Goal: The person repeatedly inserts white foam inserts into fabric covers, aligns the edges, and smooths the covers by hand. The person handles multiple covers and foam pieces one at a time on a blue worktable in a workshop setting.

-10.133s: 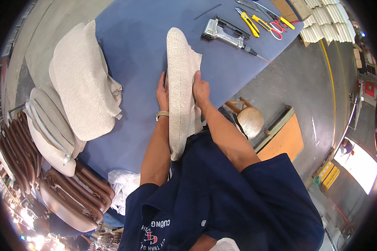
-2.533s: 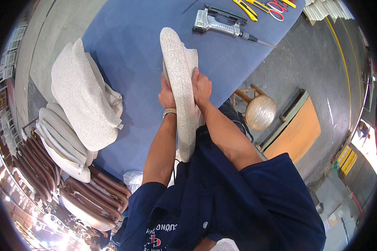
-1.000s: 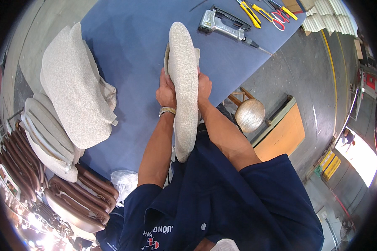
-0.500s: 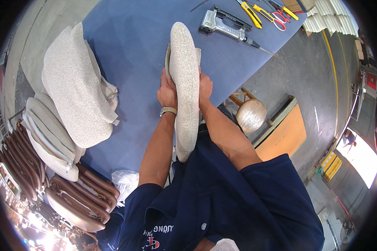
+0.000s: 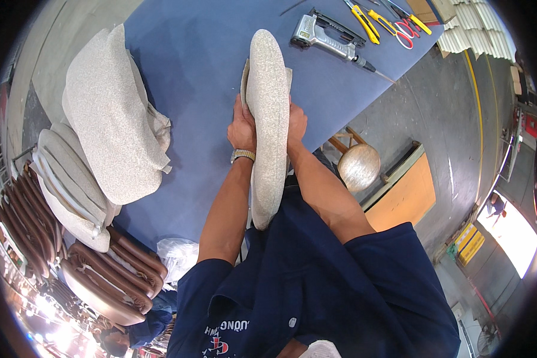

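I look down on a blue table (image 5: 200,89) and a navy shirt (image 5: 322,268), white lettering (image 5: 228,327) on its chest beside a red-and-white logo (image 5: 218,345). A beige upholstered cushion (image 5: 268,119) stands on edge, near end at the shirt. Beyond lies a silver staple gun (image 5: 327,41), its label (image 5: 305,34) unreadable to me. The left hand (image 5: 241,129) and right hand (image 5: 297,122) clasp the cushion's two sides, forearms stretched forward.

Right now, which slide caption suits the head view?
Left hand and right hand hold a beige cushion edge-up at a blue table.
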`<state>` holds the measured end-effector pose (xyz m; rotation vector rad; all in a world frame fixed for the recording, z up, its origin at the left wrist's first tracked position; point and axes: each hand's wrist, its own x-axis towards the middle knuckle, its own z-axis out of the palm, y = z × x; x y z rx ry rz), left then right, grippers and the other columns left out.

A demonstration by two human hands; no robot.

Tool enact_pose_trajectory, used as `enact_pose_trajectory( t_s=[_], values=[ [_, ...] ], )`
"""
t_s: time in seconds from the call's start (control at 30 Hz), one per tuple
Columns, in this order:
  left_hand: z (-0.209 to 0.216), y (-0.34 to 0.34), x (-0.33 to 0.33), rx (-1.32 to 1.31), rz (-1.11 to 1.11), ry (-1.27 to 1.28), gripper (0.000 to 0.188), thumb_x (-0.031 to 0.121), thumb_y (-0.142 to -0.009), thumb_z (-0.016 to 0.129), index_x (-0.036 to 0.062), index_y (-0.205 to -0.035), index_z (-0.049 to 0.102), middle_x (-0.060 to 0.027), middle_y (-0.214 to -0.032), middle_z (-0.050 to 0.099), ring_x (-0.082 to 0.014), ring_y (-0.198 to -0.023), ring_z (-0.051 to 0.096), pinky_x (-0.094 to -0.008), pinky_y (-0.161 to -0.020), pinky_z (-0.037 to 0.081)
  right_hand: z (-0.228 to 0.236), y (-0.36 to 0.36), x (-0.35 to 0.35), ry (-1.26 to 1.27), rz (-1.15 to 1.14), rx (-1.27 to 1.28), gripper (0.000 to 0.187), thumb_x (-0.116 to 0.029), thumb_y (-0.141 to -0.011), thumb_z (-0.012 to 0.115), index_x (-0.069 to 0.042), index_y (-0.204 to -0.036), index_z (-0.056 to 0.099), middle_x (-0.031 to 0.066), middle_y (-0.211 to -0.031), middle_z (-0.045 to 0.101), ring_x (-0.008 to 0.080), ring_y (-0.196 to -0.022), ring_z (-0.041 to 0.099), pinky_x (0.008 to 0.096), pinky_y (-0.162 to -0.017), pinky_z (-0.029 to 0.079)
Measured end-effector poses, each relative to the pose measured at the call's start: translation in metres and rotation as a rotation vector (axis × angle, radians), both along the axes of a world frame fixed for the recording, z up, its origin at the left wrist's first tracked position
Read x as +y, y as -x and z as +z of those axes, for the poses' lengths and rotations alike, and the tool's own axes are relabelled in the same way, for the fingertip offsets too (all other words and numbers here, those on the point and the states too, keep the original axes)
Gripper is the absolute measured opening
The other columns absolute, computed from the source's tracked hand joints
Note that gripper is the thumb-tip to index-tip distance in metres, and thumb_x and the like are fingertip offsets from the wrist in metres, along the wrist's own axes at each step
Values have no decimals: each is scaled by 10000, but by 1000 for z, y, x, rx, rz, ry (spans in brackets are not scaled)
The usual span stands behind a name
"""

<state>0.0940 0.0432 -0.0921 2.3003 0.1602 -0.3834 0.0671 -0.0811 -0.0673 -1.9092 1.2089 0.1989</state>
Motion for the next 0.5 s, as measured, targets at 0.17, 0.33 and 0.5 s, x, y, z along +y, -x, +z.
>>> enact_pose_trajectory(
  t_s=[0.17, 0.33, 0.5],
  values=[
    [-2, 1, 2, 76, -12, -39, 508, 462, -1081, 359, 219, -1508, 485, -254, -1044, 719, -479, -794, 694, -565, -699, 544, 3, 1, 3, 13, -18, 24, 696, -558, -1060, 338, -3, -985, 754, 301, -995, 709, 515, -1007, 654, 560, -902, 492],
    [-7, -3, 16, 31, -49, 2, 559, 495, -1068, 407, 175, -1521, 478, -246, -1152, 701, -419, -930, 700, -511, -788, 539, 6, 5, 0, 31, 64, -20, 652, -542, -1064, 335, -14, -1148, 709, 316, -1126, 683, 505, -1091, 631, 550, -943, 475],
    [49, -42, 21, -22, 95, 483, 655, 495, -1081, 409, 94, -1595, 351, -175, -1467, 557, -266, -1333, 553, -392, -1078, 447, 42, -29, -39, 13, 78, -494, 606, -473, -1098, 303, -24, -1421, 550, 262, -1458, 525, 410, -1378, 474, 457, -1137, 367]
  ],
)
